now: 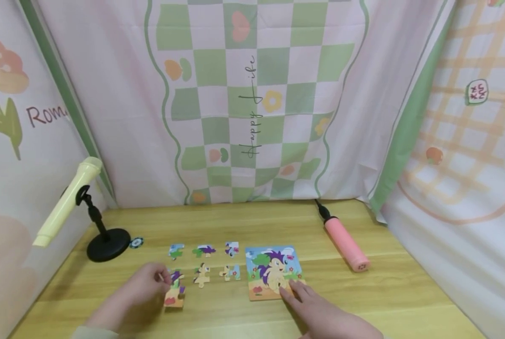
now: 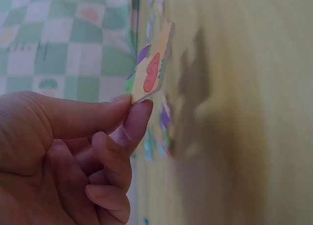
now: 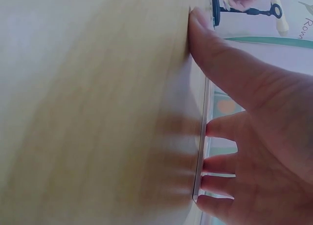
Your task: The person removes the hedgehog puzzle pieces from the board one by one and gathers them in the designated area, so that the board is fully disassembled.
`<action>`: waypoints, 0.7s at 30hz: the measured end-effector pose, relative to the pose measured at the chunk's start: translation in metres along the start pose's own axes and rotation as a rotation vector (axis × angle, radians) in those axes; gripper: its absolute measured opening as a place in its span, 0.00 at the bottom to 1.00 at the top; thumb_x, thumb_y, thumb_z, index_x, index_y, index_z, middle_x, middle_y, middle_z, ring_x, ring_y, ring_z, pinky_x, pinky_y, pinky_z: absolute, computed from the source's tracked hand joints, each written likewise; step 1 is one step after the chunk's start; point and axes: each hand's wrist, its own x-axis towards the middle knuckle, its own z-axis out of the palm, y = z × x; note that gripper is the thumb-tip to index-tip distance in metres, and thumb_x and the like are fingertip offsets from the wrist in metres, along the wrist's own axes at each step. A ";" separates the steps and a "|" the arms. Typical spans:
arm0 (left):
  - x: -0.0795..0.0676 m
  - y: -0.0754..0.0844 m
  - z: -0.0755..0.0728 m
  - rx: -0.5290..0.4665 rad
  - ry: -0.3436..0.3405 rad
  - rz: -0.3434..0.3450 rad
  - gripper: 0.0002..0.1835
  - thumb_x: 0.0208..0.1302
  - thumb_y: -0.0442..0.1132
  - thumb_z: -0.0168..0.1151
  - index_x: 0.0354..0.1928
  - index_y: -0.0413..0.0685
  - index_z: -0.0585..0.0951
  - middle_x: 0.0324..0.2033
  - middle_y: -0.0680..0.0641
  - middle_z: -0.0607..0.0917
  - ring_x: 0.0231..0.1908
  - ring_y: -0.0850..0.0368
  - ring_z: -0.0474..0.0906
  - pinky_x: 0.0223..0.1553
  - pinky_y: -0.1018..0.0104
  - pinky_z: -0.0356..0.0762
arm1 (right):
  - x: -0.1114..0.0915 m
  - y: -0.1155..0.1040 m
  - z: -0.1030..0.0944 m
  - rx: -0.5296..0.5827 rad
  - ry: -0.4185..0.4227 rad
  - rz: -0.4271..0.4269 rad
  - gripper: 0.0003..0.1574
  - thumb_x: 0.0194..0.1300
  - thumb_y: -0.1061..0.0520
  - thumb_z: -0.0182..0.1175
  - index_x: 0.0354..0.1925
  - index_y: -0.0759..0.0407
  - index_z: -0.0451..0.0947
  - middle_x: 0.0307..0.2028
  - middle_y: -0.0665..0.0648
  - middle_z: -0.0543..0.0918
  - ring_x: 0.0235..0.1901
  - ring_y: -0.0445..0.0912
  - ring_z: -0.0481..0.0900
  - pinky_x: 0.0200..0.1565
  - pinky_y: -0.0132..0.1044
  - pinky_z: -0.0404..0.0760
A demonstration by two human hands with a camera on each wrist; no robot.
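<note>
My left hand (image 1: pixel 144 285) pinches a jigsaw puzzle piece (image 2: pixel 152 72) between thumb and index finger, held by one corner. The piece shows a red shape on an orange ground, with a bit of green and purple. In the left wrist view it is tilted above the table, and its shadow falls beside it. The square hedgehog picture board (image 1: pixel 273 266) lies flat to the right of the loose pieces. My right hand (image 1: pixel 324 313) touches its lower right part, fingers extended; the right wrist view shows the fingertips along the board's thin edge (image 3: pixel 199 166).
Several loose puzzle pieces (image 1: pixel 202 275) lie in two rows left of the board. A cream microphone (image 1: pixel 68 200) on a black stand (image 1: pixel 108 245) is at the left, with a small round disc (image 1: pixel 136 242) by its base. A pink hand pump (image 1: pixel 346 244) lies at the right.
</note>
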 end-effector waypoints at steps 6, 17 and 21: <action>-0.014 -0.020 -0.003 -0.020 -0.030 -0.044 0.06 0.54 0.26 0.66 0.28 0.41 0.78 0.21 0.49 0.77 0.23 0.54 0.72 0.25 0.63 0.70 | 0.001 0.001 0.001 -0.008 -0.001 -0.009 0.70 0.46 0.21 0.63 0.75 0.56 0.56 0.72 0.73 0.55 0.68 0.69 0.56 0.59 0.66 0.65; -0.013 -0.025 0.002 0.026 0.053 -0.169 0.08 0.52 0.25 0.67 0.27 0.43 0.79 0.24 0.48 0.76 0.27 0.53 0.71 0.30 0.60 0.70 | 0.000 0.001 0.000 -0.020 0.003 -0.013 0.69 0.46 0.24 0.66 0.75 0.57 0.55 0.71 0.72 0.56 0.68 0.68 0.56 0.58 0.65 0.67; -0.010 -0.023 0.005 0.040 0.074 -0.206 0.08 0.51 0.25 0.68 0.26 0.44 0.79 0.24 0.48 0.76 0.27 0.53 0.71 0.31 0.60 0.70 | 0.000 0.000 0.000 -0.011 -0.002 -0.007 0.69 0.47 0.24 0.66 0.75 0.56 0.55 0.72 0.72 0.55 0.68 0.69 0.56 0.58 0.65 0.67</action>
